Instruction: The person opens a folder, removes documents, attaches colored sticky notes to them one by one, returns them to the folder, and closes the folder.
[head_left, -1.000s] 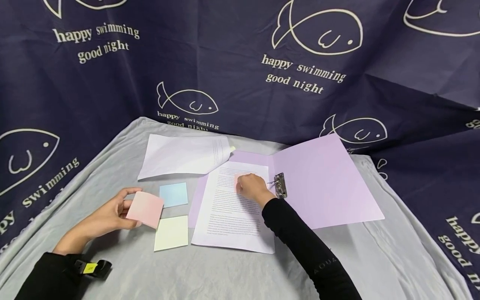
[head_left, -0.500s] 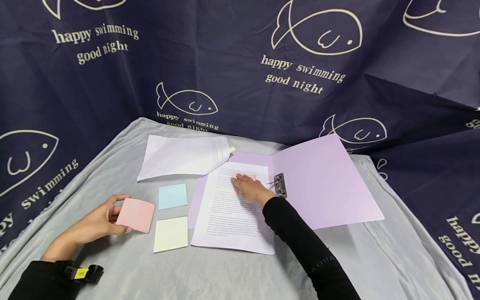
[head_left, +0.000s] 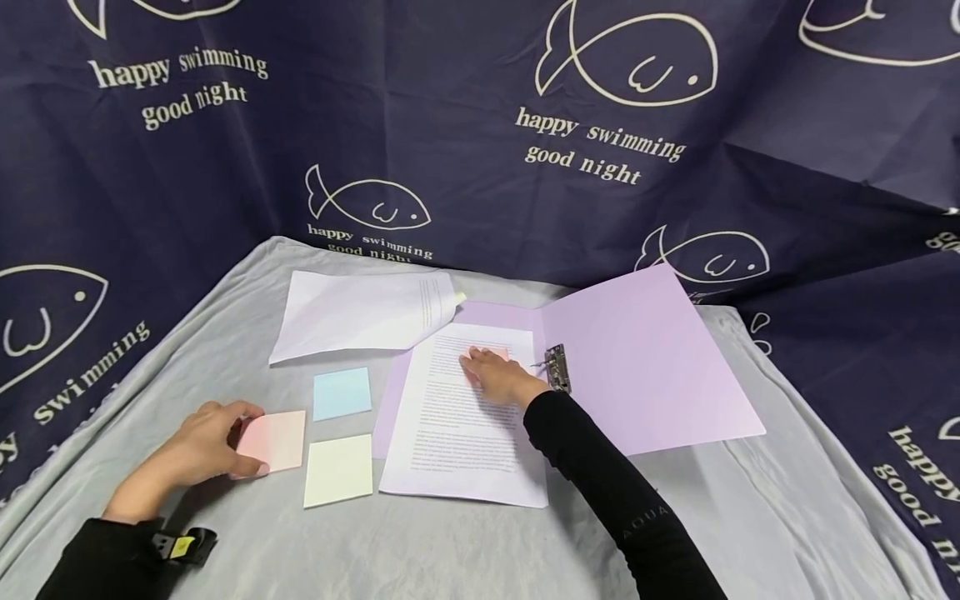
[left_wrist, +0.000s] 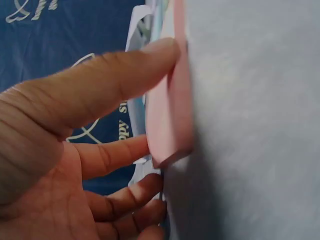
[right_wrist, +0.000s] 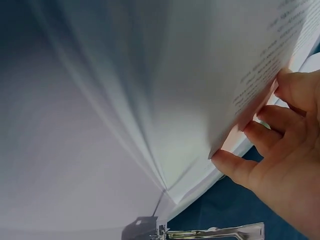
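Observation:
A pink sticky note pad [head_left: 281, 442] lies on the grey cloth at the left. My left hand [head_left: 191, 450] holds it by its left side, and in the left wrist view the thumb rests on the pad's edge. Over the printed sheets [head_left: 465, 454], my right hand [head_left: 497, 379] presses a single pink sticky note [head_left: 501, 354] near the top of the page with extended fingers, which cover part of it. In the right wrist view the fingertips [right_wrist: 220, 157] touch the note and page. Beneath the sheets lies an open purple folder [head_left: 645, 367].
A blue sticky pad [head_left: 341, 393] and a pale green sticky pad [head_left: 339, 471] lie between the left hand and the folder. A turned-over white sheet [head_left: 348, 312] with a yellowish tab [head_left: 460, 297] spreads at the back left. The folder's metal clip [head_left: 557, 368] stands by its fold.
My left hand has drawn the pink pad leftward and lowered it onto the cloth. The right hand's fingers have straightened out over the pink note on the page.

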